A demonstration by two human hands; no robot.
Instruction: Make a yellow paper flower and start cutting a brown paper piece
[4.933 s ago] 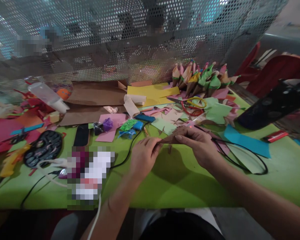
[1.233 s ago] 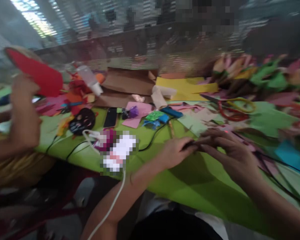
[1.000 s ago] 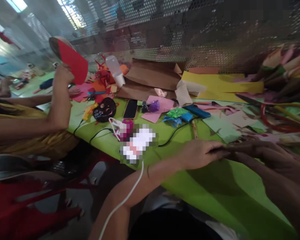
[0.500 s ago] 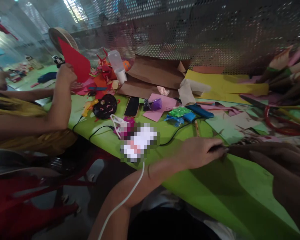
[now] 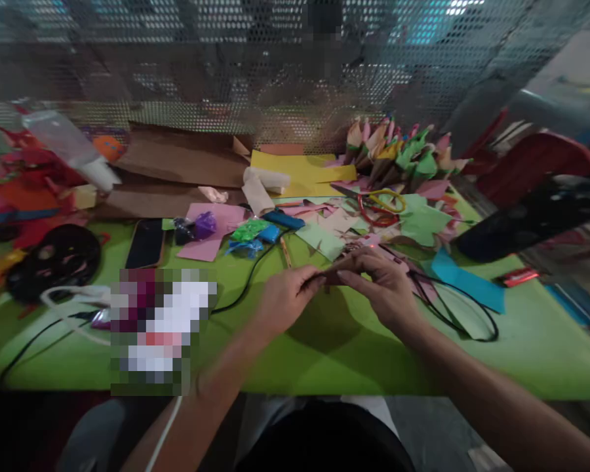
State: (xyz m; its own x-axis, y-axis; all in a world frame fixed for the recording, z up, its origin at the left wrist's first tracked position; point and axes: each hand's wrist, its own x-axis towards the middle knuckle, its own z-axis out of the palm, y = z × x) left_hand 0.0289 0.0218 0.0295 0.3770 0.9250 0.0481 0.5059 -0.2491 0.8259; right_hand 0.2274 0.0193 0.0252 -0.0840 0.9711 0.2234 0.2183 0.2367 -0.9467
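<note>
A thin brown strip (image 5: pixel 341 267), seemingly paper, is pinched between my two hands above the green table (image 5: pixel 324 367). My left hand (image 5: pixel 290 295) has its fingers closed on the strip's left end. My right hand (image 5: pixel 381 285) grips the other end between thumb and fingers. Just behind them lie a pencil (image 5: pixel 286 252), pale green paper (image 5: pixel 323 240) and a glue gun (image 5: pixel 386 255) with a black cord. Scissors (image 5: pixel 386 204) with red and yellow handles rest on paper scraps further back.
To the left are a blurred-out lit device (image 5: pixel 177 321), a dark phone (image 5: pixel 146 244) and a black reel (image 5: pixel 54 262). Brown sheets (image 5: pixel 177 157), yellow paper (image 5: pixel 299 172) and paper flowers (image 5: pixel 408 151) line the back. A dark bottle (image 5: pixel 531 219) lies right.
My view has swung to the right, so the neighbouring person has left the picture. Both my hands now show near the middle, still close together.
</note>
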